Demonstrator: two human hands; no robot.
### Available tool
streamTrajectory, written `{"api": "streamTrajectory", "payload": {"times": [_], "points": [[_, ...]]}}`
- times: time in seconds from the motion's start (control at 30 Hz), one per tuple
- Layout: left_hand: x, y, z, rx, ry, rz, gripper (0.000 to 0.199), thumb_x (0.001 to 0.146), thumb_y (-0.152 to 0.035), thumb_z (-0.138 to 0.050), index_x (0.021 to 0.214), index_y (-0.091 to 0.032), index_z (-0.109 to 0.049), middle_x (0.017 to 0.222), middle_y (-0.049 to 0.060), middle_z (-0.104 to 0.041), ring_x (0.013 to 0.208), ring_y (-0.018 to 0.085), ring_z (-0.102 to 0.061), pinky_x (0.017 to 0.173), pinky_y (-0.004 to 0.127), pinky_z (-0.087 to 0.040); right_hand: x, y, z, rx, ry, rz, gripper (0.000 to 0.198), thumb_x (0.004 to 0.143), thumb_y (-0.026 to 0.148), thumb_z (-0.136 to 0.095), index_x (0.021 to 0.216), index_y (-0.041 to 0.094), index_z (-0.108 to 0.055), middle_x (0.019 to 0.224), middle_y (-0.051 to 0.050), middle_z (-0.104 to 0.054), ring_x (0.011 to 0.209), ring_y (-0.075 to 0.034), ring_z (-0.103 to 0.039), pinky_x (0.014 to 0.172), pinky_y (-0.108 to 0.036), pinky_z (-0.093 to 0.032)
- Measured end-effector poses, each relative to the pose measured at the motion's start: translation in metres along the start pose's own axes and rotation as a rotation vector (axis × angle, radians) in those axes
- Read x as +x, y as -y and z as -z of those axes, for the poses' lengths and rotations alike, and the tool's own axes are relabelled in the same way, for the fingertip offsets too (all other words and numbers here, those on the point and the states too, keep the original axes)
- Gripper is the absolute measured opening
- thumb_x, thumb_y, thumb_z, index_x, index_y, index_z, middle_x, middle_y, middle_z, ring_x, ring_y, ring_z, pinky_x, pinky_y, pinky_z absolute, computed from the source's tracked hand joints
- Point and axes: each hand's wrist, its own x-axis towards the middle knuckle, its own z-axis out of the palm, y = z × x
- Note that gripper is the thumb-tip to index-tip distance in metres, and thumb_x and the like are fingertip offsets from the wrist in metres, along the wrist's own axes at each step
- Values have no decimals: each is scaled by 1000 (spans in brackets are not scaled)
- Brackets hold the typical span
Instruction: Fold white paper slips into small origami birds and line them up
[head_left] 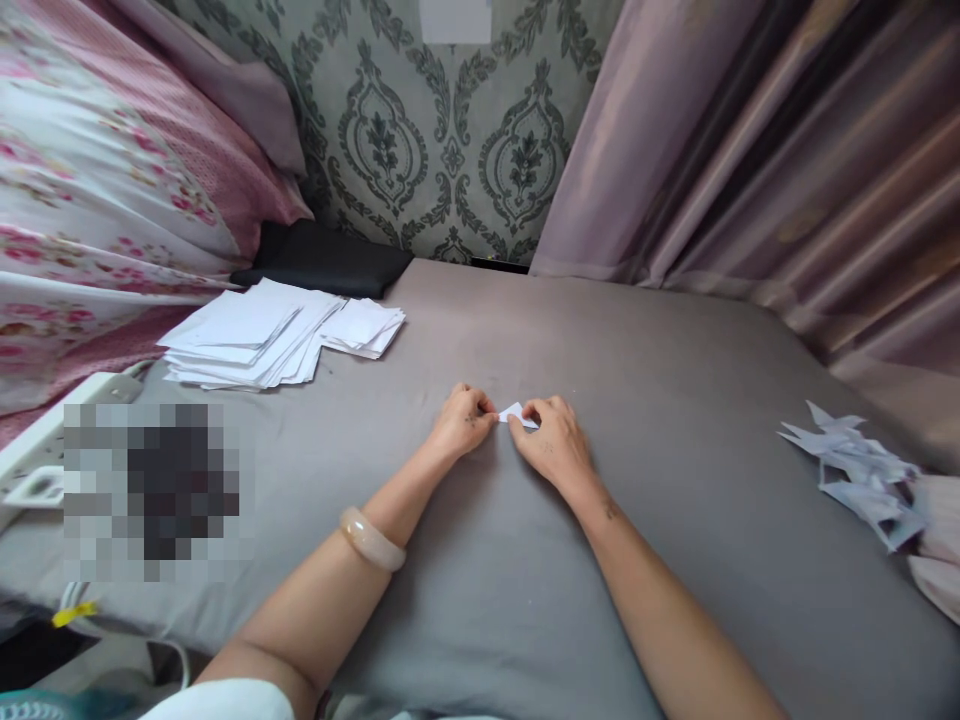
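Between my two hands, over the middle of the grey cloth surface point(480, 620), is a small folded piece of white paper point(514, 412). My left hand point(463, 418) pinches its left corner between thumb and fingertips. On the other side, my right hand point(553, 437) grips the right part with thumb and curled index finger. The paper looks like a small pointed shape; its lower folds are partly covered by my fingers. A pale bangle point(371, 540) circles my left forearm.
Stacked white paper sheets point(247, 335) lie at the back left beside a smaller paper pile point(364, 327). Folded paper shapes point(862, 470) are heaped at the right edge. A white power strip point(67, 420) sits at left, near a blurred-out patch. Curtains point(690, 140) hang behind.
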Motion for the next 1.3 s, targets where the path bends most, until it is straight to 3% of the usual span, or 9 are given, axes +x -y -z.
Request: {"api": "streamTrajectory", "payload": {"times": [0.1, 0.3, 0.43, 0.53, 0.63, 0.77, 1.03, 1.23, 1.3], "points": [[1, 0, 0, 2, -7, 0, 7, 77, -18, -60, 80, -15, -66, 94, 6, -54, 76, 15, -55, 77, 29, -47, 0, 6, -3, -46, -10, -23, 30, 76, 52, -60, 83, 23, -60, 92, -8, -56, 95, -27, -53, 79, -38, -40], [2, 2, 0, -7, -6, -19, 7, 75, -19, -60, 77, -15, -66, 93, 7, -56, 79, 16, -55, 76, 30, -48, 3, 12, -1, -3, 39, -120, 33, 73, 54, -62, 79, 22, -58, 95, -11, -55, 98, -29, -53, 84, -43, -40], [2, 2, 0, -6, -4, -35, 8, 74, -18, -59, 78, -15, -66, 93, 8, -56, 81, 17, -56, 78, 31, -47, 10, 4, 3, 122, 113, -149, 27, 69, 46, -66, 75, 21, -60, 93, -9, -56, 94, -26, -54, 86, -42, -41], [2, 3, 1, -6, 5, -61, 9, 75, -17, -59, 78, -14, -67, 92, 8, -57, 82, 18, -56, 80, 31, -46, 17, -8, 6, 199, 157, -136, 15, 68, 34, -65, 73, 20, -62, 89, -6, -59, 82, -19, -56, 79, -34, -44], [2, 5, 3, -12, 18, -100, 11, 75, -16, -60, 82, -14, -68, 91, 7, -57, 84, 18, -56, 83, 31, -45, 20, -20, 11, 290, 226, -88, 9, 68, 22, -60, 75, 19, -65, 78, -2, -61, 70, -14, -57, 67, -26, -45], [0, 7, 5, -33, 31, -146, 21, 76, -14, -58, 94, -15, -69, 93, 6, -56, 76, 14, -55, 81, 30, -46, 17, -36, 17, 387, 271, -2, 24, 69, 13, -52, 88, 17, -67, 72, 0, -62, 65, -11, -56, 60, -22, -43], [-12, 9, 0, -18, 29, -268, 31, 74, -13, -57, 103, -19, -67, 93, 4, -55, 67, 11, -51, 76, 28, -47, 5, -51, 14, 433, 203, 216, 38, 66, 7, -48, 97, 19, -65, 91, -2, -61, 78, -11, -55, 73, -25, -45], [-19, 7, -3, 181, 10, -475, 24, 87, -24, -48, 99, -23, -69, 104, 7, -61, 80, 16, -59, 79, 29, -46, -7, -50, 6, 454, 64, 343, 32, 72, 15, -55, 101, 21, -67, 98, -3, -58, 78, -12, -56, 80, -29, -46], [-18, 2, -2, 187, 10, -544, 26, 90, -25, -45, 100, -23, -68, 107, 7, -63, 87, 17, -61, 82, 29, -46, -8, -49, 7, 550, 31, 312, 34, 71, 14, -54, 103, 21, -65, 102, -4, -60, 76, -11, -57, 79, -29, -47]]}}
